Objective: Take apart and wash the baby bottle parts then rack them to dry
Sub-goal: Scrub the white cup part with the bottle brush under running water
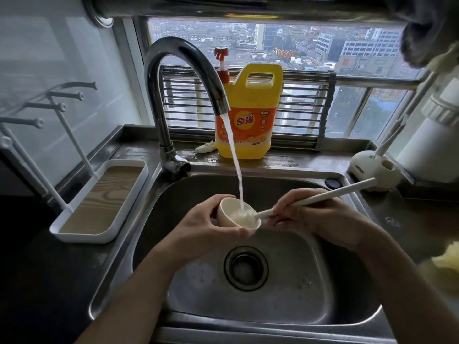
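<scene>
Bottle cap (233, 216) in left hand (211, 230), right hand (315, 219) holding brush (320, 197), tip hidden inside

One view only, from head height, standing at the sink (298, 294). Facing forward and down, toward the window (198, 28) behind the tap (160, 120). Close in, within reach: left hand (206, 227) and right hand (320, 217) near the middle of the view, over the basin. Wide-angle, with straight edges bowed toward the corners; drying rack (79, 237) at the left margin, brush stand (367, 167) at the right, city buildings (367, 48) far off beyond the glass.
</scene>
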